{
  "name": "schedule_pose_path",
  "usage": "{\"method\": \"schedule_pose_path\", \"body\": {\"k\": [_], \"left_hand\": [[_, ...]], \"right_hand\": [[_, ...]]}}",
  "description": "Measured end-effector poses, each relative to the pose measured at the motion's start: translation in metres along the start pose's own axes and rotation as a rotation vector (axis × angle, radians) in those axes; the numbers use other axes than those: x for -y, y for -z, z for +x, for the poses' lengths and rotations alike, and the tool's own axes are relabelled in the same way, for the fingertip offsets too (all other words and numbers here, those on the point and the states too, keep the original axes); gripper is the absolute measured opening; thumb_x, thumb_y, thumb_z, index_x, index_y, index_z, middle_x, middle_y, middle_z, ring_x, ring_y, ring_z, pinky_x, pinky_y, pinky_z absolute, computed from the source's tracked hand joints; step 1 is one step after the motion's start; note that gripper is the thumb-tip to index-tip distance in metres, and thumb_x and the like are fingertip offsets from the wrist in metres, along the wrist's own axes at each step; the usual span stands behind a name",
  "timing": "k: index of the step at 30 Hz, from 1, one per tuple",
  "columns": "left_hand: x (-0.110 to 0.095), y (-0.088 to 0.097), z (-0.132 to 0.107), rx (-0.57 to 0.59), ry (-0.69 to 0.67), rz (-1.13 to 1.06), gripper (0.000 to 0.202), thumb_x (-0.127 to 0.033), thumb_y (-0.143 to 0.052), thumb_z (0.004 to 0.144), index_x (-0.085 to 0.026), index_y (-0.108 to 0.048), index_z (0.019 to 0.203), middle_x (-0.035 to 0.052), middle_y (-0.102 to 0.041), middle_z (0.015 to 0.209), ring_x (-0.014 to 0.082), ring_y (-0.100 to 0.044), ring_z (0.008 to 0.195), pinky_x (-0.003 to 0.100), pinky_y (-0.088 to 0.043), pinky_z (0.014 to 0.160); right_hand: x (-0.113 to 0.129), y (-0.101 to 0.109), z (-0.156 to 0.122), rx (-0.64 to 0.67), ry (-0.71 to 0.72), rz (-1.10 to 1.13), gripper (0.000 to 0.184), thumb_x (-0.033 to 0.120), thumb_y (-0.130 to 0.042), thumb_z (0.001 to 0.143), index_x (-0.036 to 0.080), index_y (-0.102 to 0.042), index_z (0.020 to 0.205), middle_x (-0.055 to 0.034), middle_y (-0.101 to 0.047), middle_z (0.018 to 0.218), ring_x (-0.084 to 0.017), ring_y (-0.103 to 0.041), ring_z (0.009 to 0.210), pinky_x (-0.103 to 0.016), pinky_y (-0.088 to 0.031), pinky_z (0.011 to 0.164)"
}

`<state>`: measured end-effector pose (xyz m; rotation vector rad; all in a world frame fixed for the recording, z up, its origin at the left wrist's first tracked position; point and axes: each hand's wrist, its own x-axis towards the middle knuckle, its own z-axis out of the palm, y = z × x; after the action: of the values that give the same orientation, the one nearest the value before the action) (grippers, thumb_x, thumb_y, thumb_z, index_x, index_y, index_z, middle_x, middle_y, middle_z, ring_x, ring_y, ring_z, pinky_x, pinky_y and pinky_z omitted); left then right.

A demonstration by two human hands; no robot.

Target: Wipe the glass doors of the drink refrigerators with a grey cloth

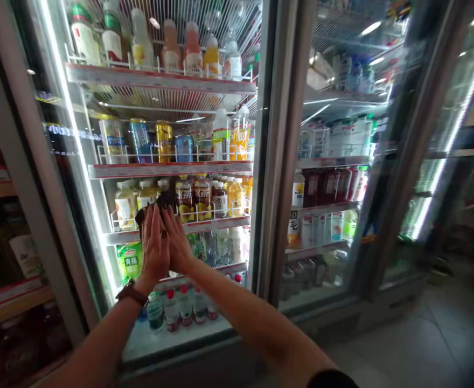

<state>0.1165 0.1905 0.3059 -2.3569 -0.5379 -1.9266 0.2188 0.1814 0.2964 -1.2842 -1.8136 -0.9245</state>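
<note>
Both my hands press flat against the glass door [204,134] of a lit drinks fridge. My left hand [154,248], with a ring and a dark wristwatch [132,292], lies with fingers stretched upward. Beside it my right hand [177,241] also lies flat, overlapping the left. Under the fingertips of both hands sits a dark cloth [156,207], held against the glass. Behind the glass stand shelves of bottles and cans [162,141].
A metal door frame [275,161] divides this door from a second glass door [334,161] on the right, with more drinks behind. Wooden shelves [2,307] with goods stand at the left. Grey tiled floor [431,334] lies at the lower right.
</note>
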Motion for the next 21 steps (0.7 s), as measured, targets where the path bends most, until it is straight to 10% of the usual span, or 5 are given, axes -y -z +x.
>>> {"method": "schedule_pose_path", "body": {"k": [6, 11, 17, 21], "left_hand": [[0.034, 0.041, 0.086, 0.241, -0.419, 0.503, 0.055, -0.049, -0.056, 0.103, -0.042, -0.047, 0.156, 0.0018, -0.031, 0.172, 0.0381, -0.013, 0.164, 0.073, 0.002, 0.129], [0.033, 0.051, 0.139, 0.058, -0.441, 0.613, 0.061, -0.043, -0.061, 0.101, -0.036, -0.043, 0.159, 0.0021, -0.020, 0.176, 0.0399, -0.008, 0.164, 0.073, 0.000, 0.129], [0.046, -0.005, -0.010, 0.359, -0.654, 0.617, 0.058, -0.032, -0.056, 0.101, -0.036, -0.046, 0.158, 0.0030, -0.039, 0.169, 0.0278, -0.024, 0.163, 0.060, -0.011, 0.134], [0.064, 0.014, -0.067, 0.650, -0.953, 0.505, 0.052, -0.023, -0.059, 0.096, -0.036, -0.059, 0.146, -0.0011, -0.054, 0.159, 0.0162, -0.035, 0.157, 0.043, -0.014, 0.136]], "right_hand": [[-0.138, 0.070, -0.031, -0.216, -0.146, -0.163, 0.084, 0.036, -0.040, 0.104, 0.024, 0.012, 0.168, -0.0054, -0.001, 0.180, -0.030, 0.003, 0.166, -0.066, -0.011, 0.133], [-0.218, 0.076, -0.064, -0.254, -0.107, -0.259, 0.077, 0.045, -0.040, 0.105, 0.030, -0.003, 0.170, -0.0048, -0.003, 0.180, -0.035, -0.002, 0.166, -0.073, -0.013, 0.129], [-0.219, 0.062, -0.069, -0.296, -0.088, -0.314, 0.084, 0.052, -0.048, 0.100, 0.025, -0.009, 0.170, -0.0118, -0.013, 0.178, -0.037, -0.004, 0.165, -0.073, -0.014, 0.129], [-0.213, 0.072, -0.069, -0.241, -0.126, -0.286, 0.080, 0.052, -0.048, 0.101, 0.024, -0.015, 0.170, -0.0134, -0.016, 0.178, -0.037, -0.004, 0.165, -0.074, -0.014, 0.128]]}}
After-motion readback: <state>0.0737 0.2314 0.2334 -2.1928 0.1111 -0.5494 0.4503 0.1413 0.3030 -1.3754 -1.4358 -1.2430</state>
